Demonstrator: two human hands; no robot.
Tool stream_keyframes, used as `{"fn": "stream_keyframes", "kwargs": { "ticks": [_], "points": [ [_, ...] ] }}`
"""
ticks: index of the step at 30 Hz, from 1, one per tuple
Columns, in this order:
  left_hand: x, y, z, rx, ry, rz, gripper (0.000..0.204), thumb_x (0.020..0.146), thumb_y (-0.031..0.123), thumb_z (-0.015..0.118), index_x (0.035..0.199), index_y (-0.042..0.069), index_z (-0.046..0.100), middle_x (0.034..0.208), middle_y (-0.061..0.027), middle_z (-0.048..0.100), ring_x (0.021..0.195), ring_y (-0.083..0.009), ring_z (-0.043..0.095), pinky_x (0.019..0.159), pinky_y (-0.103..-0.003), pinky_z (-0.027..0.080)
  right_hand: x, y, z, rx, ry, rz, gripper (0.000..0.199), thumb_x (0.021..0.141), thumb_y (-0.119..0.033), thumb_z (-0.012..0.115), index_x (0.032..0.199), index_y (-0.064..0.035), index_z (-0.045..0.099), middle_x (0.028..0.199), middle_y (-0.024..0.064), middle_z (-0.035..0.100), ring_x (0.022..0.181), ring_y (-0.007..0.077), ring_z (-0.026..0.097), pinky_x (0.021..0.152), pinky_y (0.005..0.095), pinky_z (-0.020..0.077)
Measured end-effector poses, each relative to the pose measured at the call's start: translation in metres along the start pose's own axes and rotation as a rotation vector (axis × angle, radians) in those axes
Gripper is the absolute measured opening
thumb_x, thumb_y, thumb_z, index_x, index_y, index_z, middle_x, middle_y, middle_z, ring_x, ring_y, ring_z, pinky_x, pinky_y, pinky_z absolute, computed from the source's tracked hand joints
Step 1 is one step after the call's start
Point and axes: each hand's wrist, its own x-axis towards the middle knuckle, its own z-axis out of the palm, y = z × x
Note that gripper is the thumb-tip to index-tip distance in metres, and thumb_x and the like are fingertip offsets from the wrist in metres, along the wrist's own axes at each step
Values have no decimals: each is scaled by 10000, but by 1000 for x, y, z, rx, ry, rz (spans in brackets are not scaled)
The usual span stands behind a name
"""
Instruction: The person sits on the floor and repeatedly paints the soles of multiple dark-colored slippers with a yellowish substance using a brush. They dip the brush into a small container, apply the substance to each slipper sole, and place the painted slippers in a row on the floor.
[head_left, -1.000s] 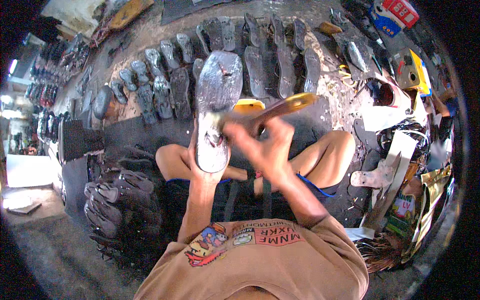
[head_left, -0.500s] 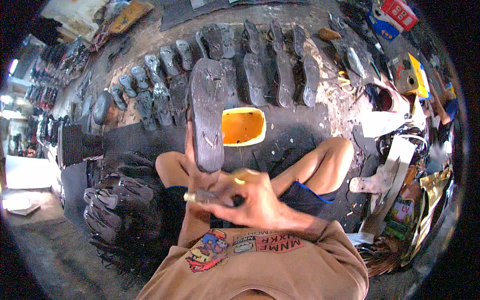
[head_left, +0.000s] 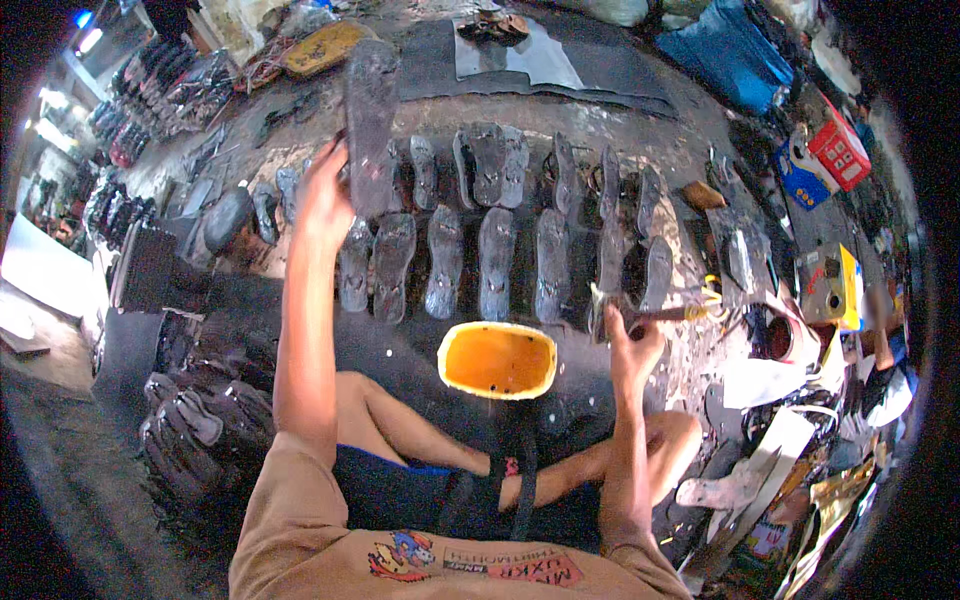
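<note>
Two hands now far apart

Half a second back I saw both hands close over the lap; now my left hand stretches out, fingers clenched around a dark sole held upright above the laid-out rows, while the right hand grasps a brush (beside the yellow tub).

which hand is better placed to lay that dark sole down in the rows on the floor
Left. The left hand already grips the dark sole out over the rows of soles; the right hand is busy holding a brush beside the yellow tub.
</note>
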Motion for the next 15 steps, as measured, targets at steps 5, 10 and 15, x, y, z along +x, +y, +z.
{"fn": "stream_keyframes", "kwargs": {
  "ticks": [5,10,15],
  "points": [
    [179,-146,-41,-189,221,-448,261,960,152,564,1156,13,665,1167,-151,706,1054,-331,694,960,-595,542,10,43,7,-94,38,75,304,869,-220,847,977,48,749,886,91,749,759,159,648,749,342,539],
    [225,-240,-83,-518,359,-471,291,983,165,482,1164,16,655,1193,-182,703,1102,-369,691,988,-635,522,14,52,20,-127,-15,209,333,882,-203,837,1075,45,726,955,89,739,805,145,645,760,318,527],
    [95,-239,-89,-43,90,-213,244,970,192,616,1096,-14,653,1005,-155,707,945,-288,717,797,-399,608,13,94,14,169,62,262,448,945,-324,794,1091,91,711,1032,143,738,879,182,661,800,342,537]
  ]
}}
